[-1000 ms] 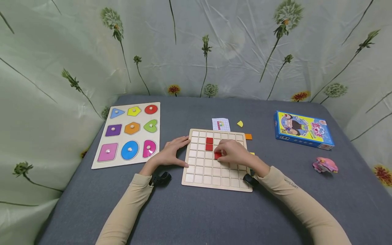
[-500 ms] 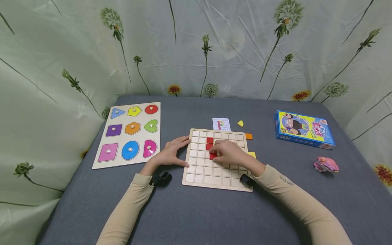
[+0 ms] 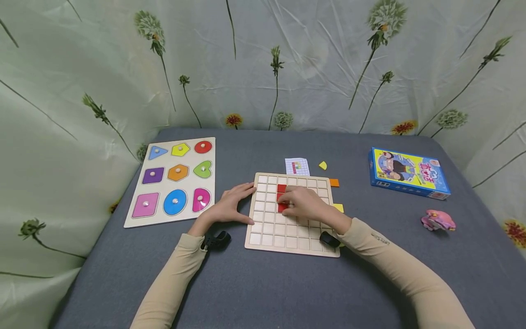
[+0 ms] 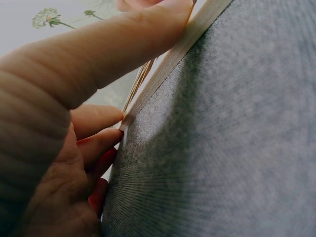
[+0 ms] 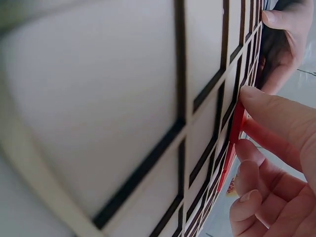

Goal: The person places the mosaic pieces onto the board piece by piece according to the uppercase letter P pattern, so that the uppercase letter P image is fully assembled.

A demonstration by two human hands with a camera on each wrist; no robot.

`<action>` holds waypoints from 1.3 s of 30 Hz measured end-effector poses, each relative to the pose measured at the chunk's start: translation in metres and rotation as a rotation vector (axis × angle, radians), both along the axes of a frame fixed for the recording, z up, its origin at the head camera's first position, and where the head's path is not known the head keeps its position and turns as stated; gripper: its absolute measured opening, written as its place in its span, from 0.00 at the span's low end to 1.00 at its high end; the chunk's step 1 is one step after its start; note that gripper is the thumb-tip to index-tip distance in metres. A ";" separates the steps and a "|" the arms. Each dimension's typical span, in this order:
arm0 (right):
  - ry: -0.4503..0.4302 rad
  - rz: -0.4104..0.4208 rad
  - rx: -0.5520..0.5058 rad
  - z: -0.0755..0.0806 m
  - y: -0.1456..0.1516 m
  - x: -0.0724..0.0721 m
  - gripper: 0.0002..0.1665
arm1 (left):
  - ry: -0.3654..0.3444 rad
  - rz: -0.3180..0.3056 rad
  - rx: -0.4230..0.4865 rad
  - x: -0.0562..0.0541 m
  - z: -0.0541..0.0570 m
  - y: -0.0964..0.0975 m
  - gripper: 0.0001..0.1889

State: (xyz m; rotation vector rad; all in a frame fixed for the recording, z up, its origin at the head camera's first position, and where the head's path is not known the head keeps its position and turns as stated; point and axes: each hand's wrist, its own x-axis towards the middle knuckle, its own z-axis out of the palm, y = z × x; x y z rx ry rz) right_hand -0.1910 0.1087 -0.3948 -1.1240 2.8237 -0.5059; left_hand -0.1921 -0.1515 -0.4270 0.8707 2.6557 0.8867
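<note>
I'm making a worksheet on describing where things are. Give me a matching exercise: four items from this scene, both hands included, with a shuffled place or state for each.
Items
1. Left hand
2. Right hand
3. Printed card
4. Pink toy

Places or states
A. Pinching a red tile
B. On the near side of the blue box
C. At the left edge of the grid board
D. At the far edge of the grid board

Pairs: 1-C, 2-A, 3-D, 4-B
</note>
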 end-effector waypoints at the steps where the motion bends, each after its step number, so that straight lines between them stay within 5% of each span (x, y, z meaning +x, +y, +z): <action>1: 0.002 0.001 0.002 0.000 0.000 0.000 0.13 | -0.003 0.000 0.001 0.000 0.000 0.000 0.49; 23: -0.042 0.003 -0.023 0.005 -0.002 -0.003 0.11 | -0.008 0.006 -0.007 -0.003 -0.003 -0.001 0.49; 39: -0.041 -0.021 -0.050 0.006 0.025 0.006 0.09 | 0.002 -0.001 0.010 -0.002 -0.002 -0.001 0.49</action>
